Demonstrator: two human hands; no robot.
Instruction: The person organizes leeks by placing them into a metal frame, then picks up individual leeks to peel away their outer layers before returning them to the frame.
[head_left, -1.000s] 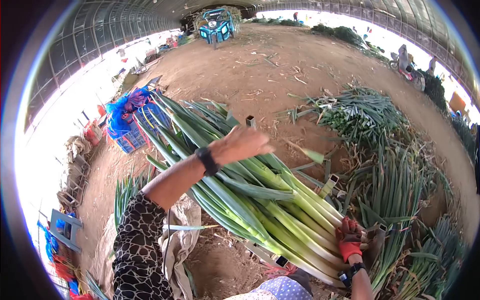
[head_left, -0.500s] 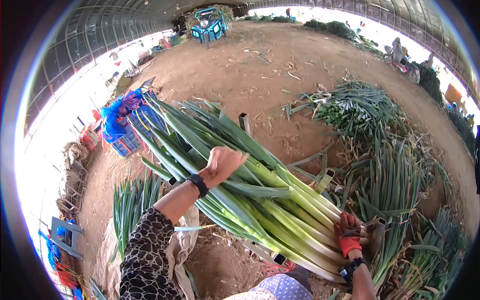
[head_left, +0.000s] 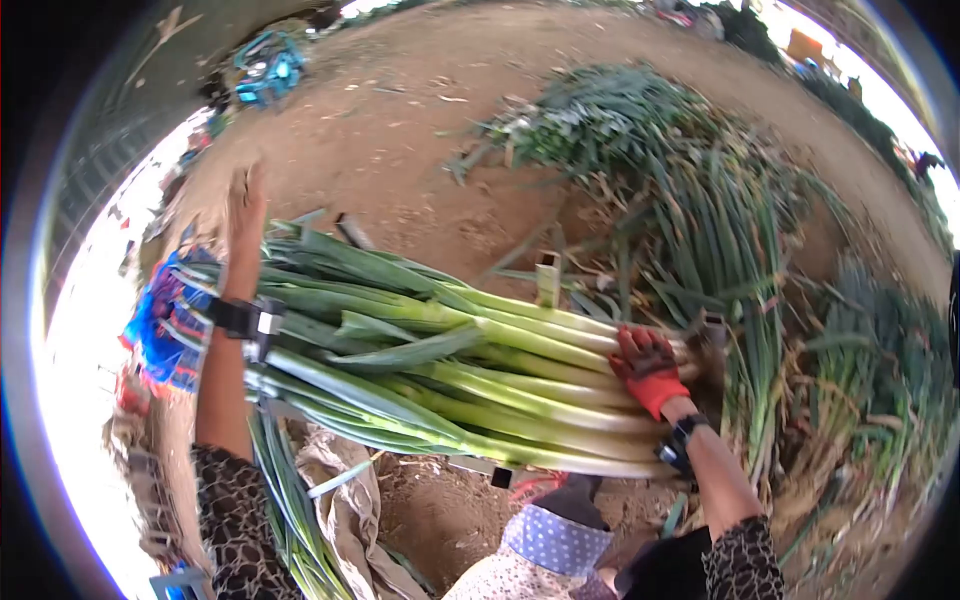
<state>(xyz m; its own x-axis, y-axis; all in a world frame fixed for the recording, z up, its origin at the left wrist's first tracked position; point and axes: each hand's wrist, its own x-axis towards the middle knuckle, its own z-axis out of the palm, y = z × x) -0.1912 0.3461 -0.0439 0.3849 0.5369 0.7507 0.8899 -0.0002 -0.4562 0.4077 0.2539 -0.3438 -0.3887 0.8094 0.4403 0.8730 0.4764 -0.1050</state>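
A thick bundle of leeks point(head_left: 430, 350) lies across a low frame with square metal posts point(head_left: 548, 282). Its white ends are at the right and its green leaves spread to the left. My bare left hand point(head_left: 247, 205) is raised beyond the leafy end, fingers stretched out and holding nothing; a dark band is on that wrist, and motion blurs it slightly. On the white stalks near the right end lies my right hand point(head_left: 645, 368) in a red and dark glove, with its fingers spread over them.
Piles of leeks point(head_left: 690, 190) cover the soil on the right. At left, a blue basket point(head_left: 165, 335) with blue netting stands past the leaf tips. More leeks point(head_left: 290, 520) and a beige cloth point(head_left: 340, 500) lie below the bundle. A blue vehicle point(head_left: 268, 68) is farther back.
My left hand has come off the leaves and moved left, opening out. My right hand stays at the white ends. The view has turned right, so the bundle now lies more level.
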